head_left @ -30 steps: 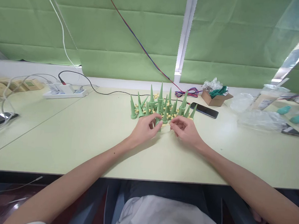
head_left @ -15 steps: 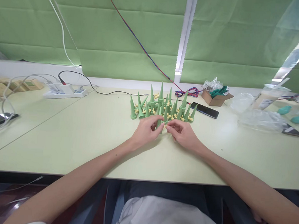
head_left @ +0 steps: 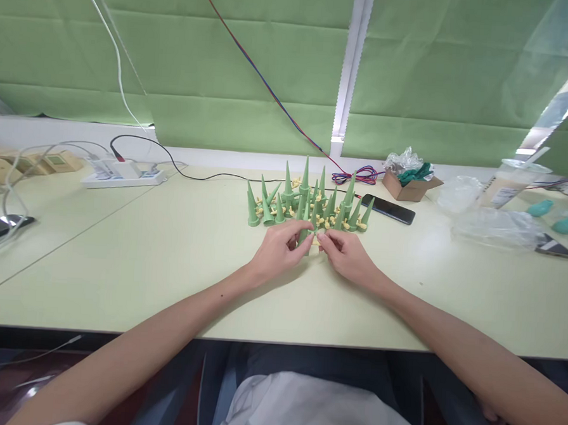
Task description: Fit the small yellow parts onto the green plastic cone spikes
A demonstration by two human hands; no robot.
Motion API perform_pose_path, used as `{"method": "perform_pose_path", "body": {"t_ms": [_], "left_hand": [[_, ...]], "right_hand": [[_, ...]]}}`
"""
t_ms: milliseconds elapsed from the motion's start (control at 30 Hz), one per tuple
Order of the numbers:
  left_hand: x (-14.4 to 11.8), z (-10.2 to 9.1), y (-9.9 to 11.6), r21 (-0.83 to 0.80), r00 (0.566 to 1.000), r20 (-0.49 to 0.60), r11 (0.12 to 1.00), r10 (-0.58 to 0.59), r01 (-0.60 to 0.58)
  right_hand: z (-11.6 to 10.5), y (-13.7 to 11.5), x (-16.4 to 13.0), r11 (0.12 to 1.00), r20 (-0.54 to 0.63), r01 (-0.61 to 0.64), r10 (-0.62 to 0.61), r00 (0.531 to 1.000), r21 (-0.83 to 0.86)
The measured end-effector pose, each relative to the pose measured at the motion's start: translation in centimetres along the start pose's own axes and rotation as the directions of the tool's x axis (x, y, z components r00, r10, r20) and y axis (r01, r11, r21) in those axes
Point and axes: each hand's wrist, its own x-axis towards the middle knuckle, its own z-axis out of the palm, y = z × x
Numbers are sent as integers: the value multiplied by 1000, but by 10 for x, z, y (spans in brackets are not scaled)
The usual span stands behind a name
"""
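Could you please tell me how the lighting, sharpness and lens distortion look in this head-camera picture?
Head view: even, soft light, faint shadows under both forearms; wide-lens bending curves the pale green table's front edge and stretches the corners; left hand, right hand and the cluster of green plastic cones are sharp; clear plastic bags show mild glare.

A: What is shifting here?

B: The right hand point(head_left: 346, 255) is drawing in leftward, closing on the left hand point(head_left: 278, 250), so the gap between them is shrinking to almost nothing.

A: And the left?

B: It is edging slightly forward toward the cluster of green cones point(head_left: 308, 202), pinching one green cone point(head_left: 304, 234) as the right fingertips are meeting a small yellow piece point(head_left: 315, 241) beside it.
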Motion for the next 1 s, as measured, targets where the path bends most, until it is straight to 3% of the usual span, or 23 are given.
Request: {"method": "perform_pose_path", "body": {"t_ms": [300,633,1000], "left_hand": [[-1,2,-3,2,1000,3,1000,27,-27],[0,1,0,-75,994,4,991,-112,112],[-2,3,-2,-40,1000,4,999,5,-5]], "right_hand": [[2,0,0,992,62,-76,70,996,99],[-2,-4,-2,986,61,-59,50,997,159],[0,0,-1,994,67,-77,72,995,72]]}}
